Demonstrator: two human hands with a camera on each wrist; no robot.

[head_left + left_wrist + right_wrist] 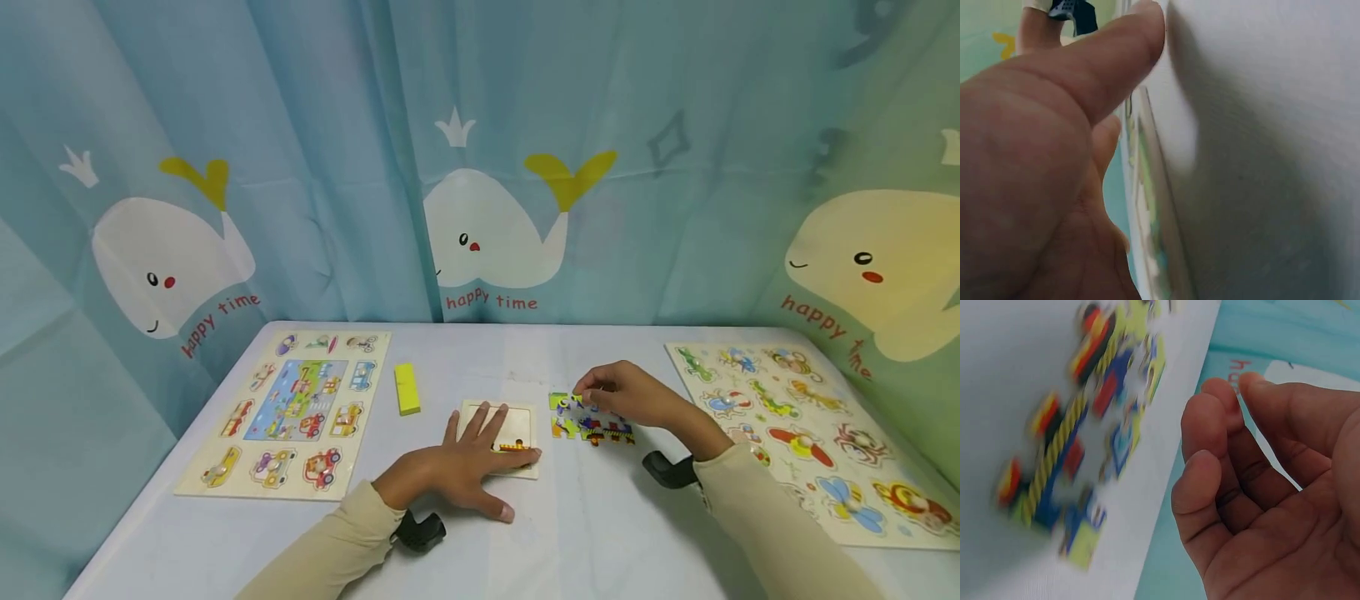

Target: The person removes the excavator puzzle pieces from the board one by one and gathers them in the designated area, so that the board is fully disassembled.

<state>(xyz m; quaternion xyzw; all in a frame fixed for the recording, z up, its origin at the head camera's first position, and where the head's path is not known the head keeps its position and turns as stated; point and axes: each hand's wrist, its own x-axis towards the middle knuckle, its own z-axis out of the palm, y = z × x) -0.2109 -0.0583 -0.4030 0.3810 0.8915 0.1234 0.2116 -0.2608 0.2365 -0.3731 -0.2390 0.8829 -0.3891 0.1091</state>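
My left hand (pixel 474 467) lies spread over a small pale wooden puzzle tray (pixel 522 417), fingers straight. A black-and-orange jigsaw piece (pixel 514 447) shows in the tray beside the index finger; the hand hides other parts. In the left wrist view my thumb (pixel 1116 50) stands out over the white table. My right hand (pixel 626 396) hovers at a cluster of colourful jigsaw pieces (pixel 573 427), fingers bent. The right wrist view shows the thumb and fingertips (pixel 1202 422) close together, nothing visible between them. The pieces (pixel 1054 469) lie beside that hand, blue, red, yellow and green.
A vehicle puzzle board (pixel 348 458) lies to the left, a bug puzzle board (pixel 787 446) to the right. Between the vehicle board and the tray is a yellow block (pixel 407 388). A blue curtain (pixel 337 208) with whales stands behind the white table (pixel 585 533).
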